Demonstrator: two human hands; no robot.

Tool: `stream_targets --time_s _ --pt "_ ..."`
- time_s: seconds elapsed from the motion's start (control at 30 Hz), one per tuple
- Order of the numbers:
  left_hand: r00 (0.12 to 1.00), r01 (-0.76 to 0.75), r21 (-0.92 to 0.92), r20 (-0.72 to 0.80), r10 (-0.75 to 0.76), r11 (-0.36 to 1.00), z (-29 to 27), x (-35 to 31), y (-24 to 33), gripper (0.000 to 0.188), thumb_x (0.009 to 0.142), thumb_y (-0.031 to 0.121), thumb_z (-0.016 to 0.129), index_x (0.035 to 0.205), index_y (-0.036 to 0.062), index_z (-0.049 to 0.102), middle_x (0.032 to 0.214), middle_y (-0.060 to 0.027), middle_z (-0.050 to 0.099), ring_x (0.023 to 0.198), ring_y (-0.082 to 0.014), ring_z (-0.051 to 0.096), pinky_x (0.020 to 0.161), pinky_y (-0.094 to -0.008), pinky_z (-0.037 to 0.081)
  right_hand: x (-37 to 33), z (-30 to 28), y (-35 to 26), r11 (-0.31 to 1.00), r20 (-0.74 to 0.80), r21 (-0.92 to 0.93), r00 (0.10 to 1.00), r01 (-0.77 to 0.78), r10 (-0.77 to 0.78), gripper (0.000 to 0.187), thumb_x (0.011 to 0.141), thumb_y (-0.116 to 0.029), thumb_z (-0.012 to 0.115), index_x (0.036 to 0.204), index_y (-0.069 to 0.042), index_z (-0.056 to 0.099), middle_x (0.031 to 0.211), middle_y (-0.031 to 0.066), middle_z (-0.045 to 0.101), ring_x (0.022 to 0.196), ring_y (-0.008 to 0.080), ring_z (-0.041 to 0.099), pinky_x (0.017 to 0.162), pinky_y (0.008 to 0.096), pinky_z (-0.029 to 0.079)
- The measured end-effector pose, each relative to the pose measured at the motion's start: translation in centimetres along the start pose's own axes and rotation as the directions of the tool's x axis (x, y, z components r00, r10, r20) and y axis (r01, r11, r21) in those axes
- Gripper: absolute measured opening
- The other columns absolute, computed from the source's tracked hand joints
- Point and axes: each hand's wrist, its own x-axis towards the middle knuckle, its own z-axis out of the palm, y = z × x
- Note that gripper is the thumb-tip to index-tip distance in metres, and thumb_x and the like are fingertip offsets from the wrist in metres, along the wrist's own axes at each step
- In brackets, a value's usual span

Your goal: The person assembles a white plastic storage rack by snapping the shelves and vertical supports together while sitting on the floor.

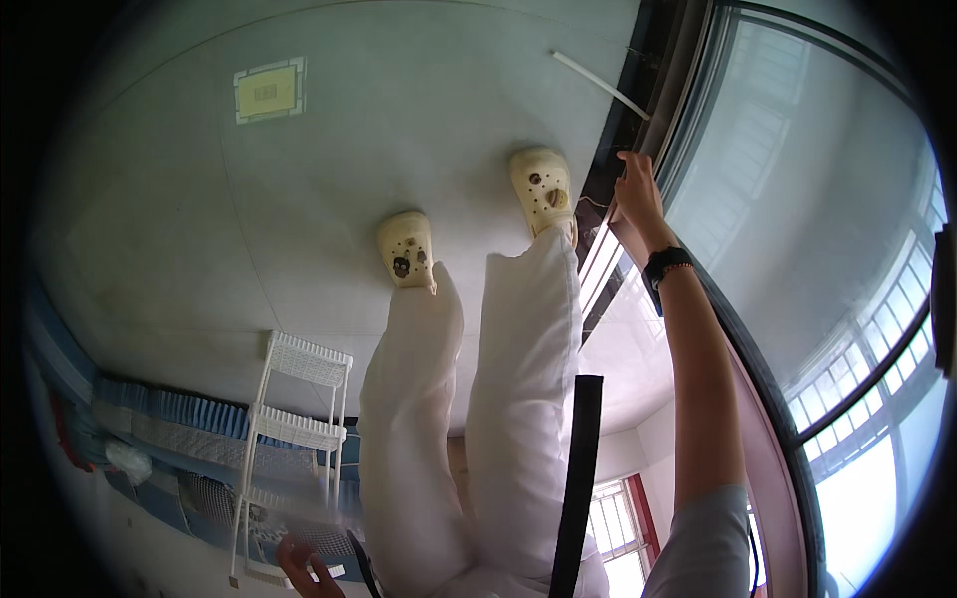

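Note:
My right hand (639, 194) reaches to the dark edge of a sliding glass panel's frame (688, 85) at the right. Its fingers are bent and slightly apart against the frame, with nothing visible between them. A thin pale strand (594, 202) hangs just left of that hand. Low at the left, my left hand (307, 568) is partly cut off by the lower edge, dim and smeared. Just above it is a blurred whitish patch (309, 520); I cannot tell whether the hand holds it.
A white shelf rack (295, 431) stands left of my legs, near blue bedding (179, 409). My cream clogs (543, 189) are on the pale grey floor (329, 179), which bears a yellow rectangle (269, 91). A white stick (600, 85) lies by the dark track.

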Motion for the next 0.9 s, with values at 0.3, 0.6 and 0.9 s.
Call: stream_targets --time_s 0.3,0.6,0.9 --pt "0.988 -0.051 0.232 0.157 0.014 0.971 5.5 5.9 5.5 0.042 0.092 0.018 0.05 0.128 -0.0004 0.037 0.106 -0.0179 0.056 0.098 -0.0252 0.055 0.087 -0.0354 0.042 14.7 6.5 1.2 0.971 -0.129 -0.201 0.986 -0.129 0.104 0.032 0.081 -0.004 0.055 0.108 0.001 0.038 0.112 0.024 0.041 0.09 0.0442 0.058 0.068 0.0443 0.055" --pt "0.969 -0.134 0.335 0.239 0.054 0.933 0.2 3.4 7.6 0.04 0.092 0.013 0.05 0.126 -0.0019 0.037 0.115 -0.0172 0.051 0.098 -0.0239 0.055 0.087 -0.0343 0.044 4.3 5.5 1.0 0.991 -0.118 0.104 0.988 -0.085 0.097 0.021 0.082 -0.01 0.051 0.1 -0.002 0.042 0.104 0.0228 0.047 0.082 0.0435 0.057 0.072 0.046 0.05" --pt "0.942 -0.14 0.177 0.328 0.076 0.974 -9.5 -3.7 3.8 0.033 0.094 0.015 0.045 0.123 0.0 0.04 0.11 -0.0169 0.052 0.098 -0.0241 0.054 0.085 -0.0357 0.044 -22.6 -6.2 -3.7 0.977 0.034 0.004 0.976 -0.214 0.213 0.018 0.084 -0.012 0.054 0.099 -0.005 0.046 0.077 0.0153 0.06 0.076 0.0373 0.055 0.068 0.0491 0.043"
